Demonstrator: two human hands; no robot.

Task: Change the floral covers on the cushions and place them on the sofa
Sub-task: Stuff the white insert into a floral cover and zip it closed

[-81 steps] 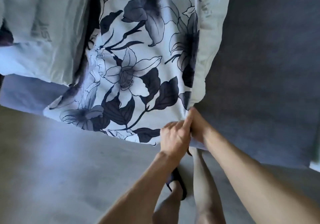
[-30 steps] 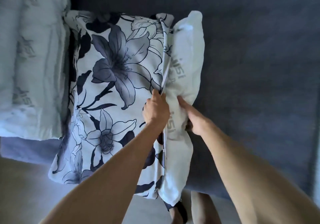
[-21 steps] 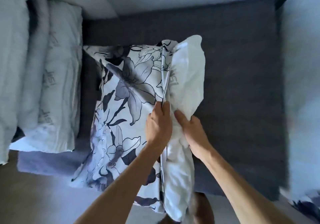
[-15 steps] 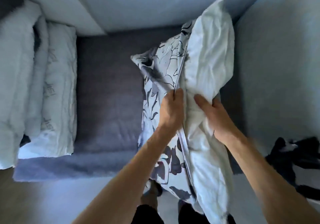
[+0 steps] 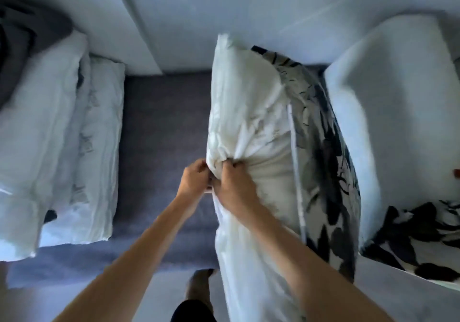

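Both hands on the white fabric cushion insert (image 5: 251,112), held up on edge over the dark grey sofa seat (image 5: 164,127). Left hand (image 5: 195,178) and right hand (image 5: 232,183) sit side by side, touching, fingers of both curled tight into one bunched fold of the white fabric at the insert's left edge; creases fan out from the fingertips up and right. The white cover with black floral print (image 5: 323,162) hangs on the insert's far side, right of the right-hand fingers, its piped seam running just beyond the knuckles. Two bare white cushion inserts (image 5: 74,147) lie on the seat well left of the left-hand fingers. More floral printed fabric (image 5: 423,234) lies far right by the pale sofa armrest (image 5: 398,97).
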